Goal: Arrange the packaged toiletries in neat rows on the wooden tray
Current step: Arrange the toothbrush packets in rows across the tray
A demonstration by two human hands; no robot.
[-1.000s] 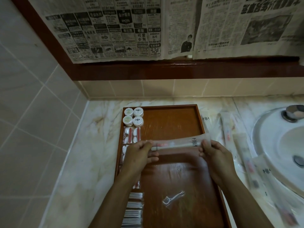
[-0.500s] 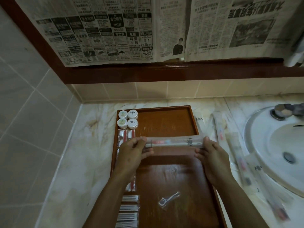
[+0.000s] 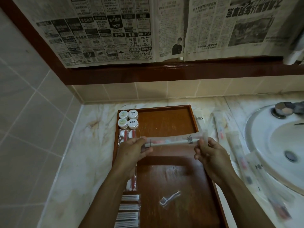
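The marble desk point(image 3: 69, 170) runs under me, with the sink point(image 3: 271, 145) at three o'clock and the wooden tray point(image 3: 166, 122) lying straight ahead at twelve. Down the tray's nine o'clock edge the rows are already started: four round jars point(image 3: 128, 119) at the far end, red-and-white sachets point(image 3: 126, 134) next, then cotton-bud packs point(image 3: 130, 209) nearest me. One floss pick point(image 3: 170, 198) lies loose and crooked on bare wood toward six o'clock. More long packets point(image 3: 220, 129) wait on the desk between tray and sink.

I hold one toothbrush packet point(image 3: 174, 141) stretched crosswise above the middle of the tray, not yet touching it. My left hand point(image 3: 133, 150) has its grip pinched on the nine o'clock end; my right hand point(image 3: 212, 155) has its grip pinched on the three o'clock end, fingers curled round the thin film.

The risk, as I judge it, lies in the setting down. The wrapper is slick and limp, so if one grip lets go first the packet may swing and land askew. My left knuckles hover just over the sachets, and lowering carelessly could nudge that row out of line. The stray floss pick could also end up crowded if I lay rows toward it.
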